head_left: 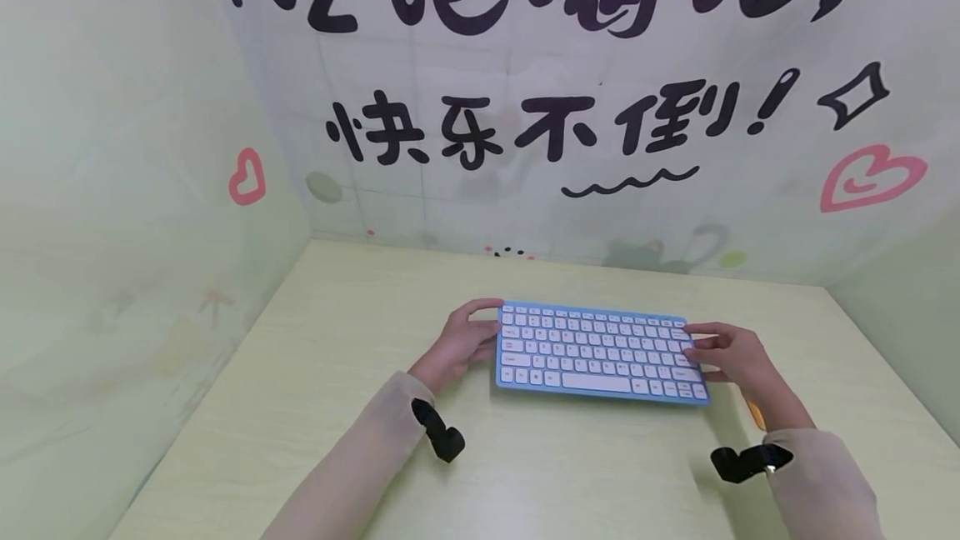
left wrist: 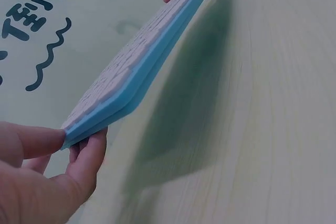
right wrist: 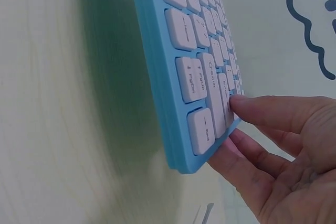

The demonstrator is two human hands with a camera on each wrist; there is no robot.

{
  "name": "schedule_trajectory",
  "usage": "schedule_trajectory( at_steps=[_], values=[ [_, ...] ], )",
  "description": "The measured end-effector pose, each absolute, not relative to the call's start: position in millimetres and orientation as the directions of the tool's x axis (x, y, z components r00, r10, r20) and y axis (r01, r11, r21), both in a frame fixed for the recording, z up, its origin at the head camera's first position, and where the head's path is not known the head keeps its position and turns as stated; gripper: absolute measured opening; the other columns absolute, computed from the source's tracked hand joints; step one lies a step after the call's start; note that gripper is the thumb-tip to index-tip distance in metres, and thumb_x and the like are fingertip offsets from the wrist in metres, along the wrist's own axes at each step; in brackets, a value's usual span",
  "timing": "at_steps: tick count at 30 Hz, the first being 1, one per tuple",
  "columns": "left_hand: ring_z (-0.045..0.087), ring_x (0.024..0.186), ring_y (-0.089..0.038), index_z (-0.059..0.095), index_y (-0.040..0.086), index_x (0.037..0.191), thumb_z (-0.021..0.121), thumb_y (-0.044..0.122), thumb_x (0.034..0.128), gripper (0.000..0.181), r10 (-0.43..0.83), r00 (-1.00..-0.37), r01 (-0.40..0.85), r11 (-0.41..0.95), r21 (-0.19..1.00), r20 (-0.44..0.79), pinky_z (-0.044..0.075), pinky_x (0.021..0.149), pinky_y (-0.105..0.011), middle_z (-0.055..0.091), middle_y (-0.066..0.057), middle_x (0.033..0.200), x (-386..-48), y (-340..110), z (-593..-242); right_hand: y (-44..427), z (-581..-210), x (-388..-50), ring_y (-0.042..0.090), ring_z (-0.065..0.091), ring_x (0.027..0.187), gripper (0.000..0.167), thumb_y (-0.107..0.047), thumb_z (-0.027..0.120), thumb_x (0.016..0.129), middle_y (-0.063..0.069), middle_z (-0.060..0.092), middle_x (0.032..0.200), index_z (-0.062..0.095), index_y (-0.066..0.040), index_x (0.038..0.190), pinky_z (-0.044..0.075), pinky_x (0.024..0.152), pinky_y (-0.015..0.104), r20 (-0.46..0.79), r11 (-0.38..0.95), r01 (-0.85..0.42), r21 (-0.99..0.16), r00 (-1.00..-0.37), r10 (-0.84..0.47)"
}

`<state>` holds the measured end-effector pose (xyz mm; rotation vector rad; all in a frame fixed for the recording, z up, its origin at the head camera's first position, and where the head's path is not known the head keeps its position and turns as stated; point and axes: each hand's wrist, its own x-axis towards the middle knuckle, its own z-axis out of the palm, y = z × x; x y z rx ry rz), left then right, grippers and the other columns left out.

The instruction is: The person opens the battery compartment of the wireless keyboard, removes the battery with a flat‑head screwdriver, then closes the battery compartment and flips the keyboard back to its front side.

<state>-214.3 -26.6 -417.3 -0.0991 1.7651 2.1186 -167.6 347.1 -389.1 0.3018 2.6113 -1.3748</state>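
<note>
A light blue keyboard (head_left: 600, 352) with white keys is held off the table between both hands, its shadow falling on the wood below. My left hand (head_left: 467, 342) grips its left end; in the left wrist view the thumb of that hand (left wrist: 47, 174) lies on the upper side and fingers are underneath. At the opposite end my right hand (head_left: 731, 352) pinches the edge. The right wrist view shows this hand (right wrist: 286, 156) with its thumb by the Enter key and fingers below the keyboard (right wrist: 181, 77). Some fingertips are hidden beneath it.
The pale wooden table (head_left: 300, 407) meets a printed back wall (head_left: 465, 215) with black lettering and pink hearts. Side panels stand left and right. An orange object (head_left: 754, 413) lies on the table, partly hidden by the right wrist. Black camera mounts (head_left: 438, 432) sit on both sleeves.
</note>
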Motion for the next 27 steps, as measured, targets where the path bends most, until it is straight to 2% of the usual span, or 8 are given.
schedule_trajectory(
  at_steps=[8, 13, 20, 27],
  values=[
    [0.062, 0.093, -0.022, 0.045, 0.025, 0.135, 0.042, 0.005, 0.0968, 0.043, 0.375, -0.891, -0.310, -0.091, 0.946, -0.256, 0.051, 0.076, -0.037, 0.060, -0.009, 0.113, -212.4, -26.7, -413.3, 345.9, -386.5, -169.5, 0.019, 0.057, 0.083, 0.053, -0.010, 0.063, 0.087, 0.026, 0.050, 0.113, 0.041, 0.009, 0.131, 0.052, 0.071, 0.036, -0.238, 0.575, 0.246, -0.780, -0.967, 0.092],
    [0.063, 0.090, -0.025, 0.044, 0.026, 0.136, 0.040, 0.008, 0.0977, 0.042, 0.415, -0.882, -0.287, -0.093, 0.953, -0.224, 0.052, 0.073, -0.038, 0.061, -0.010, 0.112, -210.0, -29.5, -406.1, 346.0, -385.1, -169.8, 0.017, 0.059, 0.082, 0.054, -0.009, 0.062, 0.087, 0.028, 0.049, 0.115, 0.039, 0.009, 0.132, 0.052, 0.071, 0.037, -0.241, 0.547, 0.243, -0.801, -0.967, 0.077],
    [0.064, 0.090, -0.025, 0.048, 0.028, 0.132, 0.044, 0.011, 0.0971, 0.039, 0.379, -0.900, -0.272, -0.104, 0.957, -0.214, 0.051, 0.075, -0.041, 0.060, -0.010, 0.113, -209.9, -30.4, -393.7, 346.8, -384.8, -176.1, 0.018, 0.060, 0.081, 0.055, -0.013, 0.067, 0.084, 0.022, 0.055, 0.108, 0.044, 0.006, 0.130, 0.052, 0.070, 0.038, -0.224, 0.530, 0.225, -0.818, -0.972, 0.067],
    [0.063, 0.089, -0.024, 0.051, 0.025, 0.129, 0.048, 0.012, 0.0956, 0.036, 0.312, -0.931, -0.227, -0.094, 0.969, -0.188, 0.051, 0.076, -0.040, 0.061, -0.008, 0.111, -209.4, -29.0, -379.9, 336.8, -372.1, -177.8, 0.018, 0.060, 0.084, 0.055, -0.010, 0.062, 0.087, 0.029, 0.048, 0.119, 0.038, 0.007, 0.134, 0.052, 0.072, 0.036, -0.213, 0.549, 0.204, -0.811, -0.976, 0.048]
  ],
)
